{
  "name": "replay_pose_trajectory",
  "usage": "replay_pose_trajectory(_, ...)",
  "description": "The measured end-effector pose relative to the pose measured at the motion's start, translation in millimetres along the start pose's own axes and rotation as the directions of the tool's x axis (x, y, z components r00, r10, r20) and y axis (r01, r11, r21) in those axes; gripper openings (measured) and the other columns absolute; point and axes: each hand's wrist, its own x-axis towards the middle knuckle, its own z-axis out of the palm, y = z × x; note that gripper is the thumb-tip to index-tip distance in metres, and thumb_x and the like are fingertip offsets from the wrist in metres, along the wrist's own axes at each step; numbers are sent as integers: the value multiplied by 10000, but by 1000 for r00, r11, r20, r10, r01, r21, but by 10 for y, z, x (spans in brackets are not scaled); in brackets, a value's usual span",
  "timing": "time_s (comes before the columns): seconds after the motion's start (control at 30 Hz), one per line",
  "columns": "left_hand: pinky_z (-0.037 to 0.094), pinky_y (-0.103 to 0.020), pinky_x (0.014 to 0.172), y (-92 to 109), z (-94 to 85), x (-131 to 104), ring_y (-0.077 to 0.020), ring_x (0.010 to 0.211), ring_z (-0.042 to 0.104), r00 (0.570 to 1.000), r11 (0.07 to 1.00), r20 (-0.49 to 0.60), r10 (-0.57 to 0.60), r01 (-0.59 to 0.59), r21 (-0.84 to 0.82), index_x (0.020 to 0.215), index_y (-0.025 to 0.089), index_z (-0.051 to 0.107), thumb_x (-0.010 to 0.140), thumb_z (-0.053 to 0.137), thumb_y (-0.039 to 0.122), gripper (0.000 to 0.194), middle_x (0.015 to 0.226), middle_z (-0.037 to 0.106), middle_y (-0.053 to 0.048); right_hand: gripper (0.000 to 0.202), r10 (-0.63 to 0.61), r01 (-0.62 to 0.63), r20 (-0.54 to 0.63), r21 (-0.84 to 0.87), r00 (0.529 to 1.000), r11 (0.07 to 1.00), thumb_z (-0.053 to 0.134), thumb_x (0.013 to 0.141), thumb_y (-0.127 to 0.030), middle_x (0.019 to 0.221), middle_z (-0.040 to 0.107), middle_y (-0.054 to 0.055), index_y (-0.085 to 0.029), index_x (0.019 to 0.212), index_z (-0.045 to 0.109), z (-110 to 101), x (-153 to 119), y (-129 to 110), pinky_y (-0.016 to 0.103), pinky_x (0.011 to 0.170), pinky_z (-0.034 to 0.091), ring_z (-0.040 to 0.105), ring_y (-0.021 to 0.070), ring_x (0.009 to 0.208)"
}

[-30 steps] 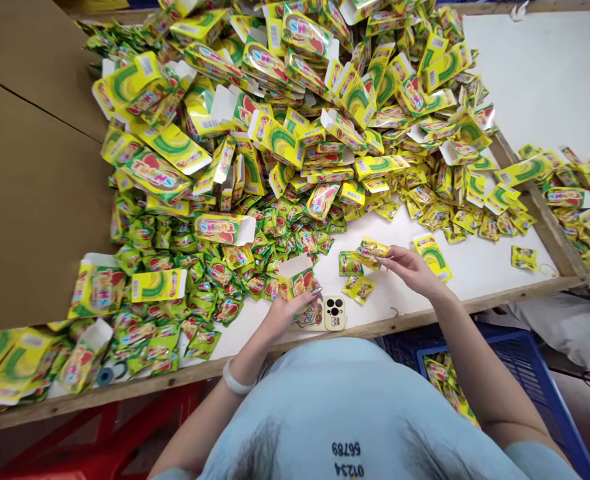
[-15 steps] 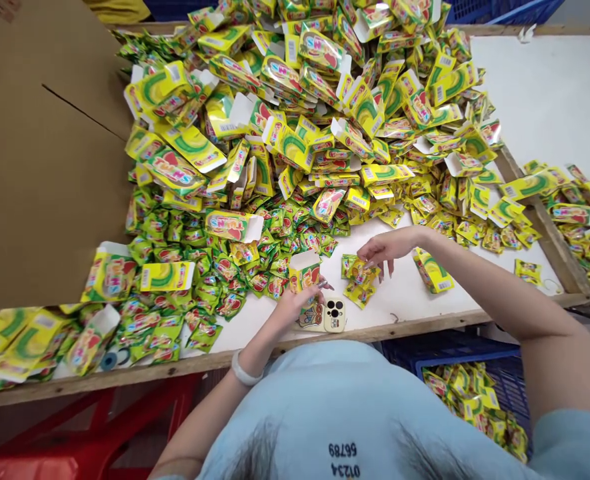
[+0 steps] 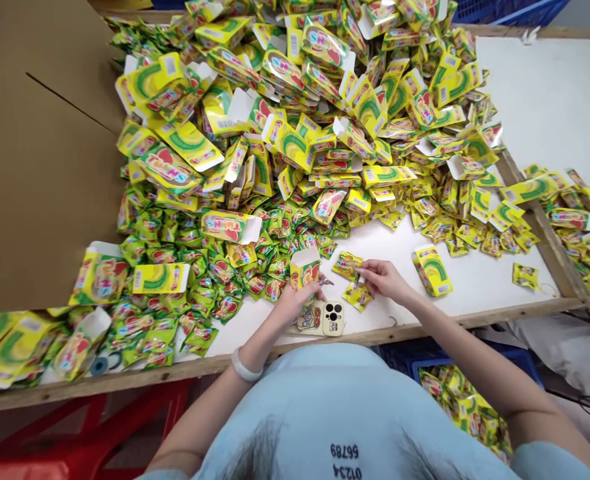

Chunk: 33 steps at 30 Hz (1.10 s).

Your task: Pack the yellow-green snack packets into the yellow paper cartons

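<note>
My left hand (image 3: 295,303) holds a small open yellow carton (image 3: 305,268) upright near the table's front edge, its white flap up. My right hand (image 3: 385,279) pinches a yellow-green sachet (image 3: 349,264) just right of the carton. Another sachet (image 3: 357,295) lies under that hand on the white tabletop. A phone (image 3: 325,317) in a cartoon case lies face down beside my left hand. A closed yellow carton (image 3: 433,269) rests to the right of my right hand.
A big heap of yellow cartons (image 3: 295,100) and green sachets (image 3: 195,267) fills the table's middle and left. A brown cardboard sheet (image 3: 29,173) covers the far left. A blue crate (image 3: 462,400) with sachets stands under the table at right, red frame (image 3: 95,433) at left.
My right hand reached out over the loose sachets, then drew back toward the carton with a sachet pinched in it. My left hand kept the carton in place.
</note>
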Motion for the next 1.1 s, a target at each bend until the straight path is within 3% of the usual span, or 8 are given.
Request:
replay_pose_trajectory(0.1, 498, -397, 912, 49, 80, 129, -243, 763, 657, 996, 1000, 84, -14, 12, 26, 770, 169, 658, 762, 631, 408, 242, 700, 682, -66, 543, -42, 34, -114, -71, 993, 997, 655, 683, -733, 569, 532, -53, -241, 847, 495, 65, -98, 46, 264, 399, 314, 419, 120, 403)
replay_pose_trajectory(0.17, 511, -389, 873, 90, 134, 179, -235, 732, 656, 991, 998, 126, -47, 43, 37, 819, 157, 665, 760, 635, 386, 238, 678, 679, -58, 546, -145, 87, -207, -265, 968, 960, 656, 723, -703, 669, 581, -34, -239, 959, 489, 13, -143, -54, 277, 463, 373, 494, 143, 468)
replay_pose_trajectory(0.27, 523, -360, 813, 103, 184, 219, -208, 695, 651, 992, 998, 105, -69, 68, 9, 940, 137, 669, 767, 640, 349, 275, 707, 688, -43, 564, -257, 8, -297, -641, 919, 767, 584, 818, -700, 845, 665, 71, -214, 1087, 485, -53, -149, -228, 330, 595, 433, 623, 226, 637)
replay_pose_trajectory(0.4, 528, -329, 738, 41, 201, 262, -203, 684, 659, 993, 994, 64, -102, 104, -18, 979, 132, 676, 778, 656, 310, 270, 725, 700, -47, 519, -94, -209, -316, -794, 944, 572, 515, 876, -717, 807, 689, 169, -201, 935, 522, 50, -25, -272, 374, 655, 443, 684, 342, 798)
replay_pose_trajectory(0.53, 529, -346, 778, 45, 196, 277, -211, 698, 673, 980, 983, 92, -176, 180, -38, 964, 129, 708, 775, 667, 294, 254, 714, 713, -46, 375, -107, -177, -305, -766, 946, 618, 558, 912, -579, 864, 709, 152, -217, 983, 490, 214, 101, -211, 356, 637, 438, 689, 331, 810)
replay_pose_trajectory(0.77, 515, -329, 793, 121, 190, 227, -199, 707, 674, 977, 979, 142, -159, 174, -103, 1047, 134, 716, 780, 694, 357, 349, 706, 716, -36, 271, -372, 208, -236, -517, 898, 830, 549, 887, -358, 856, 701, 26, -240, 1084, 406, 302, 138, -221, 320, 650, 474, 668, 229, 714)
replay_pose_trajectory(0.9, 517, -308, 773, 53, 203, 231, -180, 692, 654, 977, 981, 134, -164, 176, -87, 947, 127, 712, 774, 677, 369, 300, 683, 702, -27, 403, -413, 231, -185, -598, 892, 767, 547, 869, -222, 972, 745, 69, -207, 1249, 411, 371, 129, -289, 331, 700, 481, 700, 256, 811)
replay_pose_trajectory(1.1, 509, -311, 742, 14, 157, 226, -172, 669, 634, 986, 984, 102, -134, 144, -101, 901, 128, 675, 741, 683, 346, 271, 713, 691, -32, 48, -353, 204, -128, -618, 927, 759, 600, 870, -207, 752, 723, 62, -197, 825, 612, 286, 123, -420, 285, 608, 467, 689, 229, 712)
